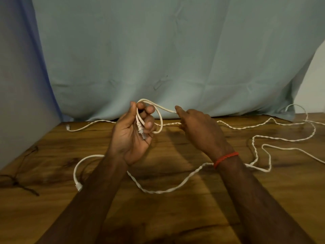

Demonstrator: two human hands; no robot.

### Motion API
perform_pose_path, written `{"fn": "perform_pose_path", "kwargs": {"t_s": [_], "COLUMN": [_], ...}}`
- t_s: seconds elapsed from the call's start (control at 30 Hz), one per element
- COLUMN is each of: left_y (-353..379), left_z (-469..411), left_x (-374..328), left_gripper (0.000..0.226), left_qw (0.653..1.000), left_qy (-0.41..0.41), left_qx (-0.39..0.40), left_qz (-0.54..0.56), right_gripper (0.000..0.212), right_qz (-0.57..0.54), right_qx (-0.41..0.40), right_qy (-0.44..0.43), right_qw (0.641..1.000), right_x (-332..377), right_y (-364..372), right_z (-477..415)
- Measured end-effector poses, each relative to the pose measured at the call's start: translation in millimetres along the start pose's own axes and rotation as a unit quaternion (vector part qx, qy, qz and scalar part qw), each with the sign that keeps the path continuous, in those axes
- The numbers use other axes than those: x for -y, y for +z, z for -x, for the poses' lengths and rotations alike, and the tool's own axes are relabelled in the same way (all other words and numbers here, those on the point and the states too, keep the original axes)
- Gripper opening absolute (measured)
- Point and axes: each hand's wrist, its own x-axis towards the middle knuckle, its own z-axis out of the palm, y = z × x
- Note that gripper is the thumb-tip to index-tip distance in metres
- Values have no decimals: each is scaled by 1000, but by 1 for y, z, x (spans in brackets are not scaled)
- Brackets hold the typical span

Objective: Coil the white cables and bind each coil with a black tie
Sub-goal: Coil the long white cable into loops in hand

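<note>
Now, white cable (159, 118) looped between curled fingers (149, 110).

The table (175, 217) is warm brown wood, grained with darker streaks and near-black knots. Across it, from three o'clock round to six, runs a white twisted cable (167, 191), its strands making a spiral, rope-like pattern. The looped cable (159, 118) at the centre is a smooth, plain off-white, ending in a clear plug (142, 133). At eight o'clock lie thin black ties (17, 182). A red braided thread (226, 157) rings one wrist. At twelve o'clock hangs a plain pale blue-green cloth (158, 50). A violet-blue strip (44, 59) edges it at nine o'clock, then grey wall (14, 85). There is white wall (313, 85) at three.
</note>
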Motion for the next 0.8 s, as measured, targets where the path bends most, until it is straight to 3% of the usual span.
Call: {"fn": "perform_pose_path", "kwargs": {"t_s": [0.2, 0.33, 0.43, 0.47, 0.5, 0.57, 0.6, 0.7, 0.8], "left_y": [0, -1, 0, 0, -1, -7, -10, -12, -15], "left_z": [-3, -4, -5, -3, -1, 4, 5, 8, 8], "left_x": [-6, -2, 7, 10, 14, 19, 20, 15, 8], "left_gripper": [34, 36, 32, 28, 27, 33, 35, 25, 31], "left_qw": [999, 998, 976, 945, 891, 751, 706, 623, 471], "left_qy": [29, 57, 110, 135, 155, 161, 155, 192, 272], "left_qx": [-40, -42, -42, -40, -28, 24, 34, 24, 33], "left_qz": [-1, -3, -181, -296, -425, -640, -690, -758, -839], "right_gripper": [23, 23, 27, 28, 29, 33, 37, 42, 32], "right_qz": [132, 153, 150, 146, 139, 123, 119, 114, 72], "right_qx": [70, 94, 103, 105, 101, 94, 88, 64, 60], "right_qy": [18, -39, -99, -116, -132, -162, -176, -191, -196], "right_qw": [989, 983, 978, 977, 976, 974, 973, 973, 976], "right_x": [6, 22, 33, 37, 41, 47, 49, 44, 33], "right_y": [-18, -19, -19, -20, -22, -27, -30, -38, -44], "right_z": [12, 13, 14, 15, 15, 16, 16, 15, 14]}}
